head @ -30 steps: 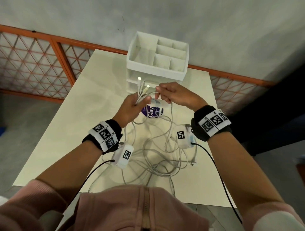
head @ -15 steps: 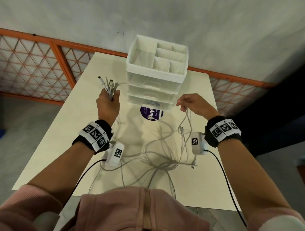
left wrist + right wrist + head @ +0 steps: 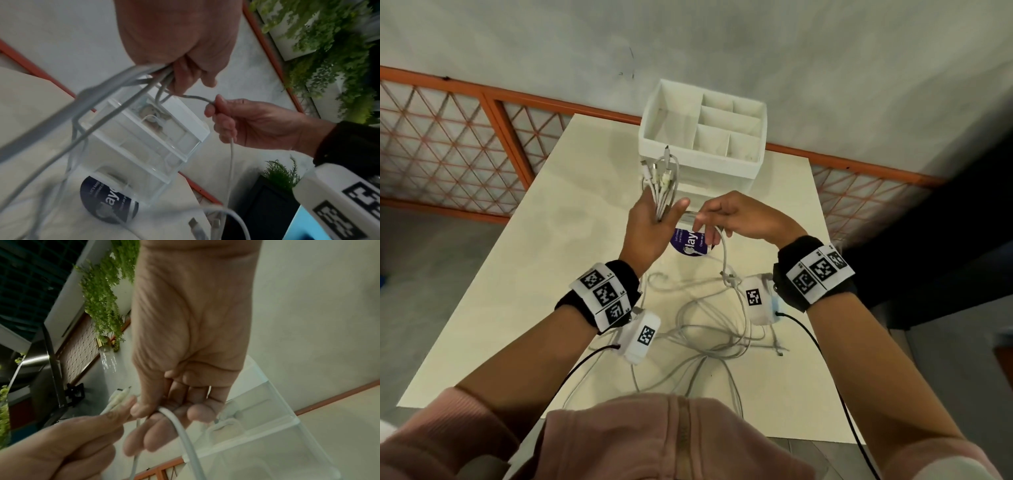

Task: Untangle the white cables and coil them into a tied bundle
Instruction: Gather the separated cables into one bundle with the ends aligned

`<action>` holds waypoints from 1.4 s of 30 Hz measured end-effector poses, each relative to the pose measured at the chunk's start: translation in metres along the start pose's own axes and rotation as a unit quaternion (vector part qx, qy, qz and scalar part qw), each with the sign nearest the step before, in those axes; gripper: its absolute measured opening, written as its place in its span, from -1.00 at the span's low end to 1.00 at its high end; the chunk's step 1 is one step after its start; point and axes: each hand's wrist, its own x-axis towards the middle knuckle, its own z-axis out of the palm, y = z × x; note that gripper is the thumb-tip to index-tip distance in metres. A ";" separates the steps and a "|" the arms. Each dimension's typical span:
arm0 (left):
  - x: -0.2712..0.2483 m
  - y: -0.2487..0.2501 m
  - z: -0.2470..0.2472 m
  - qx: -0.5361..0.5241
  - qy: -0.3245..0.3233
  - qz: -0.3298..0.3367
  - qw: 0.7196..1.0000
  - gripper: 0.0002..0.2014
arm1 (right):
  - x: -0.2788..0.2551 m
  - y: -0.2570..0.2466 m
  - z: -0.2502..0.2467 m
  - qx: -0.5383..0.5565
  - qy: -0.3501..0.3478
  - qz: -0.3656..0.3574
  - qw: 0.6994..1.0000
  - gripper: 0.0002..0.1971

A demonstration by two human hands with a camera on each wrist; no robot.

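Note:
Several white cables [image 3: 709,329] lie tangled on the cream table [image 3: 517,274] between my forearms. My left hand [image 3: 654,222] is raised over the table and grips a bunch of cable ends [image 3: 662,178], whose plugs stick up in front of the organiser. In the left wrist view the strands [image 3: 123,86] run out from under its curled fingers. My right hand [image 3: 726,217], just right of the left, pinches one white cable [image 3: 724,253] between thumb and fingers [image 3: 144,407]. That cable [image 3: 185,438] hangs down to the pile.
A white drawer organiser [image 3: 705,144] with open top compartments stands at the table's far edge, right behind my hands. A round purple sticker [image 3: 690,241] lies in front of it. An orange lattice railing [image 3: 448,137] and a grey wall bound the far side.
Both hands came back together at the middle. The left brought its bunch of cable ends from the left, and the right moved in from the right with a strand.

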 end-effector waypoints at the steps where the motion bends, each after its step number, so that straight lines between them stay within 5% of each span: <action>1: 0.000 -0.001 -0.001 0.001 0.029 0.000 1.000 -0.70 | -0.001 0.002 -0.001 -0.003 0.005 0.004 1.000 -0.69; 4: 0.002 -0.002 -0.007 -0.018 0.107 -0.018 0.994 -0.78 | -0.004 0.012 -0.002 -0.017 0.010 0.029 0.999 -0.70; 7: 0.002 0.001 -0.009 -0.031 0.112 -0.011 0.993 -0.85 | -0.005 0.012 0.001 -0.026 -0.003 0.036 0.999 -0.69; 13: -0.008 0.004 0.000 0.020 -0.122 -0.020 0.992 -0.65 | -0.006 -0.010 0.002 0.029 0.009 -0.026 0.999 -0.66; 16: -0.008 0.009 -0.005 0.062 -0.163 -0.011 0.985 -0.69 | -0.010 -0.006 -0.002 0.066 0.042 -0.040 0.996 -0.68; 23: 0.013 0.012 -0.026 0.040 0.087 0.015 0.995 -0.71 | -0.029 0.064 0.002 0.037 0.033 0.062 0.997 -0.63; 28: 0.010 0.007 -0.030 0.026 0.150 0.019 0.988 -0.68 | -0.032 0.119 0.012 -0.031 0.013 0.140 0.990 -0.76; 31: 0.006 0.000 -0.027 0.030 0.158 0.001 0.987 -0.67 | -0.034 0.121 0.009 -0.029 0.139 0.108 0.984 -0.77; 36: 0.005 -0.020 -0.033 0.068 0.174 -0.030 0.982 -0.65 | -0.041 0.084 -0.032 -0.015 0.396 0.012 0.918 -0.79; 39: 0.006 -0.027 -0.037 0.088 0.183 -0.042 0.978 -0.65 | -0.046 0.067 -0.061 0.008 0.447 -0.013 0.894 -0.73; 42: 0.007 -0.028 -0.040 0.099 0.186 -0.055 0.976 -0.65 | -0.053 0.056 -0.071 0.004 0.433 -0.025 0.901 -0.75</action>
